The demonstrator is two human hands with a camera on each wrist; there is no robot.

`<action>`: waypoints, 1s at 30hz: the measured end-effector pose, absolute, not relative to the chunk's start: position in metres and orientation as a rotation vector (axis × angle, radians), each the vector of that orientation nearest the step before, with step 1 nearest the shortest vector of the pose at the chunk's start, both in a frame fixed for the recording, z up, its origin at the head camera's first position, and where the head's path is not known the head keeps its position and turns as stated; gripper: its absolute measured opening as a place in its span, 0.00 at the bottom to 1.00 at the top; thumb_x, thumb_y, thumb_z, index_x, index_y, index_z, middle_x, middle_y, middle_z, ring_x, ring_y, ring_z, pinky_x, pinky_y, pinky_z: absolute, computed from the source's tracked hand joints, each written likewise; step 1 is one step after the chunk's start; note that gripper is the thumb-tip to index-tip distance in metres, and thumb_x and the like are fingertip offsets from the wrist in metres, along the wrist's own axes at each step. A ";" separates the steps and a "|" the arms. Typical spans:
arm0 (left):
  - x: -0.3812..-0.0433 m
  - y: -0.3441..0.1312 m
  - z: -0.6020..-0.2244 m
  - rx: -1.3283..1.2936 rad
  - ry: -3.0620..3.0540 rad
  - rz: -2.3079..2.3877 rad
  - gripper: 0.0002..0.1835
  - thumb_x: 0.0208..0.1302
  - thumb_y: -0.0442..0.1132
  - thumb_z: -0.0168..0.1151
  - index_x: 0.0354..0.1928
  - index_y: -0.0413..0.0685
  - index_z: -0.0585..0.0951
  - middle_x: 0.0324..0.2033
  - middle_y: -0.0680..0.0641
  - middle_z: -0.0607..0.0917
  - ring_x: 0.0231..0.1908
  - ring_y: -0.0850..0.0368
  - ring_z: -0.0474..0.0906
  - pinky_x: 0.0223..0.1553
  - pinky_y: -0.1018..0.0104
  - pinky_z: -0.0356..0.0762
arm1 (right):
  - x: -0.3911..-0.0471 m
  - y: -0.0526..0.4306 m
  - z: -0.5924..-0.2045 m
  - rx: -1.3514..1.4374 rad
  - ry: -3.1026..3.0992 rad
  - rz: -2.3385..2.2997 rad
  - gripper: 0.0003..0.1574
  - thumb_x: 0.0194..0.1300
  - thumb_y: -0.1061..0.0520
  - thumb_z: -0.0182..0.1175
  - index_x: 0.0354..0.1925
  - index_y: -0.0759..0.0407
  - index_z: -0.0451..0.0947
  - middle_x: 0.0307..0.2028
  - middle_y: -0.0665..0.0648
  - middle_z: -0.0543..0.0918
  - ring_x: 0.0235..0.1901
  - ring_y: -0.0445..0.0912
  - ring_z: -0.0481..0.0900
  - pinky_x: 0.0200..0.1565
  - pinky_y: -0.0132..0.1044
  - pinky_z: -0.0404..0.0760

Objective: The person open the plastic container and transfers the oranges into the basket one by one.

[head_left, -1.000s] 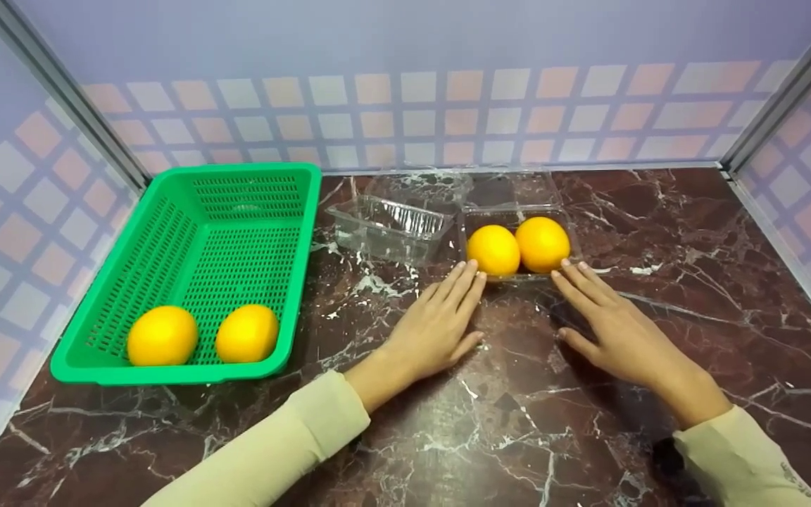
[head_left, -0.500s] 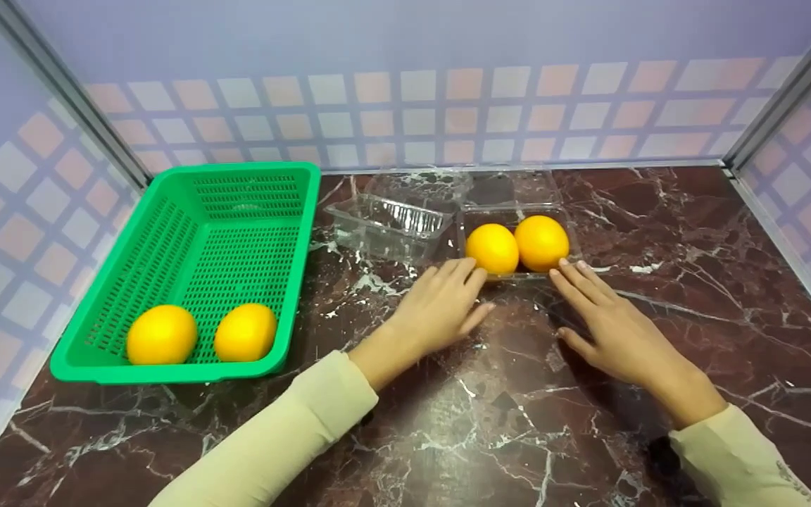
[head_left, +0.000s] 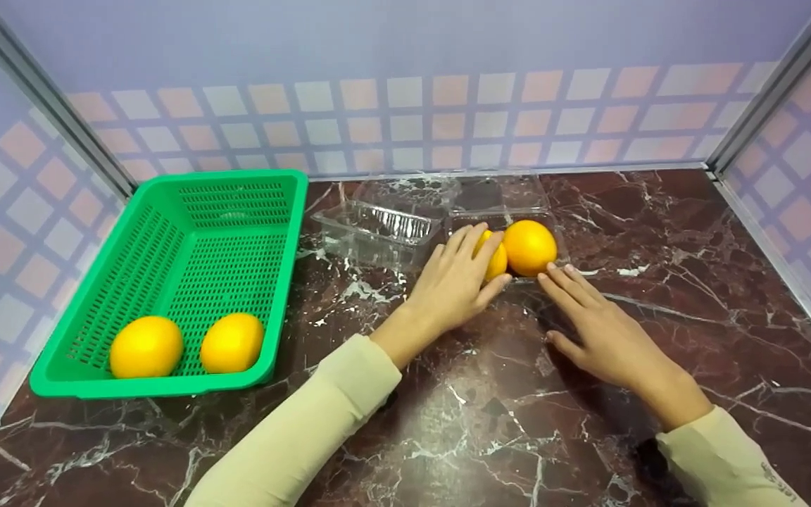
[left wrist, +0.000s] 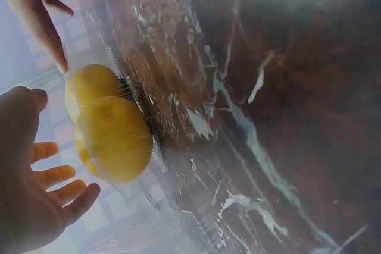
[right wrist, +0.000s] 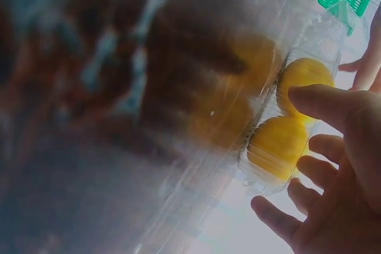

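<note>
Two oranges sit side by side in a clear plastic clamshell box (head_left: pixel 456 220) whose lid (head_left: pixel 500 191) lies folded back. Over the left orange (head_left: pixel 495 262) hovers my left hand (head_left: pixel 451 285), its fingers partly covering it in the head view. A gap shows between those loosely bent fingers and the fruit (left wrist: pixel 116 138) in the left wrist view. My right hand (head_left: pixel 606 334) has its fingers extended at the box's near right corner, just below the right orange (head_left: pixel 530 248). Neither palm encloses anything.
A green perforated basket (head_left: pixel 286 282) stands on the left with two oranges, one (head_left: pixel 146 347) and another (head_left: pixel 232 343), at its near end. Another clear plastic container (head_left: pixel 377 239) stands between basket and box. Tiled-pattern walls enclose the dark marbled tabletop (head_left: pixel 448 436).
My left hand has moved from the box's near left corner up and right, over the left orange. The right hand stays at its corner. The head view has shifted slightly.
</note>
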State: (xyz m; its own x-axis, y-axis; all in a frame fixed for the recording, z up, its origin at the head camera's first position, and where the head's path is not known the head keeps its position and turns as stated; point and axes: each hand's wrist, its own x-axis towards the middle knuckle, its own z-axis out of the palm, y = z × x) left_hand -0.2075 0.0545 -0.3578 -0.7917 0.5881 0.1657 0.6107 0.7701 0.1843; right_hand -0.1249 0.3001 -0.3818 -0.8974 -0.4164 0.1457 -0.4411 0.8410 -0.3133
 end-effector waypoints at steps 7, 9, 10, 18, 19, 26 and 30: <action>-0.220 0.061 -0.356 -0.922 -2.907 -0.417 0.33 0.81 0.57 0.52 0.80 0.50 0.67 0.80 0.39 0.62 0.79 0.41 0.60 0.76 0.41 0.66 | -0.126 0.300 -0.380 0.684 -2.962 0.521 0.51 0.71 0.56 0.68 0.83 0.60 0.56 0.84 0.61 0.55 0.82 0.65 0.51 0.77 0.64 0.60; -0.223 0.064 -0.356 -0.911 -2.916 -0.434 0.30 0.81 0.56 0.53 0.77 0.51 0.71 0.79 0.39 0.65 0.78 0.41 0.62 0.75 0.43 0.68 | -0.125 0.300 -0.380 0.682 -2.972 0.519 0.51 0.71 0.56 0.68 0.83 0.60 0.56 0.84 0.61 0.54 0.82 0.65 0.51 0.77 0.63 0.59; -0.224 0.066 -0.356 -0.904 -2.920 -0.435 0.29 0.81 0.56 0.54 0.76 0.52 0.73 0.77 0.40 0.67 0.76 0.41 0.64 0.75 0.44 0.69 | -0.124 0.301 -0.381 0.681 -2.977 0.520 0.51 0.72 0.56 0.67 0.83 0.60 0.55 0.84 0.61 0.54 0.82 0.65 0.51 0.77 0.63 0.59; -0.231 0.076 -0.355 -0.772 -3.019 -0.312 0.29 0.74 0.59 0.63 0.74 0.65 0.77 0.71 0.43 0.75 0.66 0.43 0.74 0.67 0.52 0.76 | -0.124 0.298 -0.383 0.674 -2.987 0.538 0.50 0.73 0.56 0.66 0.83 0.59 0.55 0.84 0.60 0.54 0.82 0.64 0.50 0.78 0.62 0.60; -0.231 0.077 -0.353 -0.751 -3.045 -0.306 0.31 0.73 0.61 0.64 0.74 0.66 0.77 0.71 0.43 0.75 0.66 0.43 0.74 0.66 0.52 0.76 | -0.124 0.298 -0.383 0.676 -2.990 0.538 0.50 0.73 0.56 0.66 0.83 0.59 0.55 0.84 0.60 0.54 0.82 0.64 0.50 0.78 0.62 0.59; -0.240 0.088 -0.340 -0.724 -3.138 -0.270 0.38 0.67 0.66 0.67 0.77 0.68 0.73 0.70 0.38 0.77 0.65 0.40 0.76 0.67 0.51 0.74 | -0.123 0.301 -0.380 0.649 -2.985 0.537 0.50 0.72 0.57 0.67 0.83 0.59 0.56 0.84 0.61 0.55 0.82 0.63 0.50 0.77 0.62 0.60; -0.243 0.090 -0.341 -0.713 -3.161 -0.260 0.37 0.67 0.64 0.69 0.76 0.68 0.74 0.70 0.39 0.77 0.65 0.41 0.76 0.68 0.51 0.74 | -0.123 0.301 -0.381 0.657 -2.992 0.539 0.50 0.73 0.56 0.66 0.83 0.59 0.55 0.84 0.61 0.54 0.82 0.63 0.50 0.77 0.62 0.60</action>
